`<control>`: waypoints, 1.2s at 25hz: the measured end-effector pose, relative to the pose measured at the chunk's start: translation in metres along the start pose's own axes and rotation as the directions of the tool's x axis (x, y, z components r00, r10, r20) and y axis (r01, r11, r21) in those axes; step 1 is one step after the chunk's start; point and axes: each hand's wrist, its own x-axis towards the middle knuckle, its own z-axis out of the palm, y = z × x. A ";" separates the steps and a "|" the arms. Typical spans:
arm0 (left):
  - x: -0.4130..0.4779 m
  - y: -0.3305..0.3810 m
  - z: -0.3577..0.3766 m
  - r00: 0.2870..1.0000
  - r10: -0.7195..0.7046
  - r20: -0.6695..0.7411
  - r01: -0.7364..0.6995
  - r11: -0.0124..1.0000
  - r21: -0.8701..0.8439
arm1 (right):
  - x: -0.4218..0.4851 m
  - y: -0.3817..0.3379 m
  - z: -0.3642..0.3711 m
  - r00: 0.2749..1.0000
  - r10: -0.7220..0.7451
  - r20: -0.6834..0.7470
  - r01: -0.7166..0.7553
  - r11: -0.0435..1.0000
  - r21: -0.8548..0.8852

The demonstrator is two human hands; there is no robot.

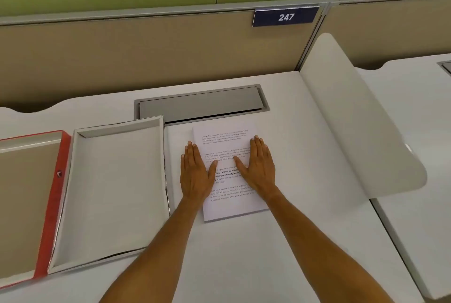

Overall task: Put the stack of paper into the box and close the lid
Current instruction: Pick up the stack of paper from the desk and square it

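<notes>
A stack of white printed paper (pixel 229 207) lies flat on the desk, just right of centre. My left hand (pixel 195 173) rests flat over its left edge, fingers together and thumb spread. My right hand (pixel 260 164) lies flat on the right half of the top sheet. Neither hand grips anything. To the left of the stack sits the open box (pixel 114 188), a shallow white tray with nothing in it. Its red-edged lid (pixel 52 205) lies folded out flat further left, partly cut off by the frame.
A grey cable hatch (pixel 200 103) is set into the desk behind the paper. A white curved divider (pixel 353 119) rises on the right. A beige partition with a blue 247 sign (pixel 285 17) closes off the back.
</notes>
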 end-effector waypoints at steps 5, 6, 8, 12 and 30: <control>-0.002 0.004 0.002 0.997 -0.076 0.022 0.076 0.997 -0.010 | -0.006 -0.005 0.003 0.998 0.061 -0.002 -0.061 0.998 0.000; -0.003 0.006 0.002 0.996 -0.082 0.029 0.082 0.997 -0.007 | -0.006 -0.007 0.002 0.997 0.076 0.003 -0.076 0.997 0.010; -0.004 0.010 0.001 0.995 -0.095 0.042 0.096 0.995 -0.021 | -0.007 -0.010 0.002 0.993 0.118 -0.005 -0.117 0.992 0.050; -0.006 0.028 0.000 0.974 -0.226 -0.017 0.226 0.974 0.016 | -0.009 -0.023 -0.004 0.942 0.337 -0.004 -0.332 0.931 0.154; 0.035 0.062 -0.030 0.661 -0.685 0.305 0.728 0.685 -0.039 | 0.020 -0.022 -0.030 0.766 0.603 0.223 -0.631 0.772 0.080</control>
